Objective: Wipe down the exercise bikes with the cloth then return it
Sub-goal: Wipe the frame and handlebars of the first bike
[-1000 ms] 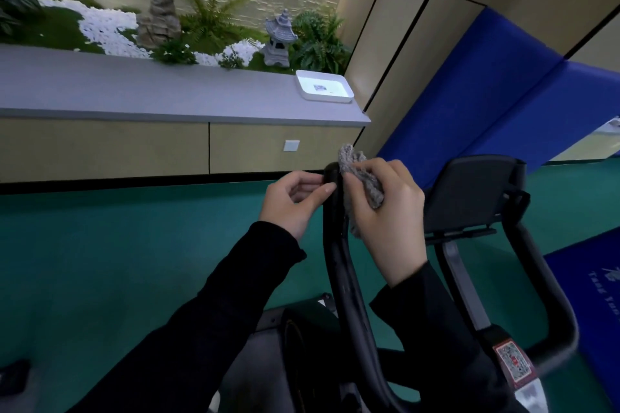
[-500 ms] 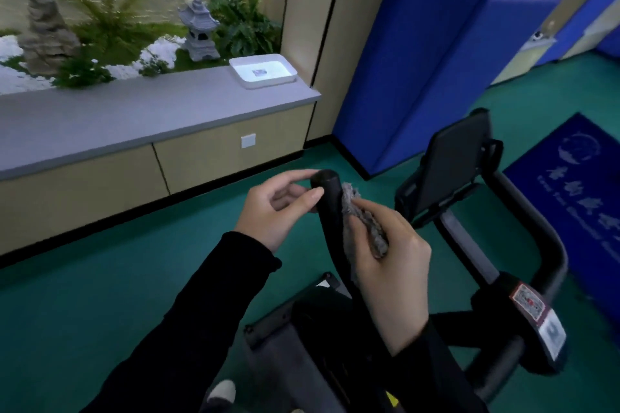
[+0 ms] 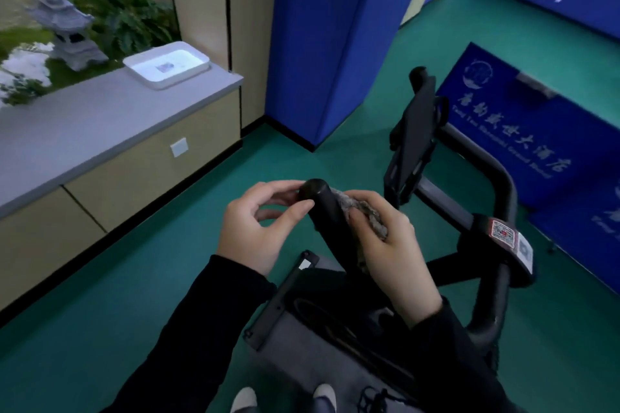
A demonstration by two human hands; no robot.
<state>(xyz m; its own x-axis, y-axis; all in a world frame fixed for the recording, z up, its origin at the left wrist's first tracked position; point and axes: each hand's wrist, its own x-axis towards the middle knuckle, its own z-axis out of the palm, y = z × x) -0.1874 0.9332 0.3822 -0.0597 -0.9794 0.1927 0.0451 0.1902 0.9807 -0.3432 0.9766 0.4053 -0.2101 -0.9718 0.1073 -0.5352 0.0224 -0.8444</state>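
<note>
Gripping the grey cloth (image 3: 349,203), my right hand (image 3: 396,251) presses it against the right side of the black handlebar (image 3: 318,208) of the exercise bike (image 3: 503,298). My left hand (image 3: 255,231) pinches the handlebar tip between thumb and fingers. White tray (image 3: 157,84) sits far left on the grey counter (image 3: 84,124).

Both sleeved arms reach forward. Left hand (image 3: 258,228) pinches the handlebar end (image 3: 315,191) between thumb and fingers; right hand (image 3: 389,245) grips the cloth (image 3: 372,221), fingers curled.
</note>
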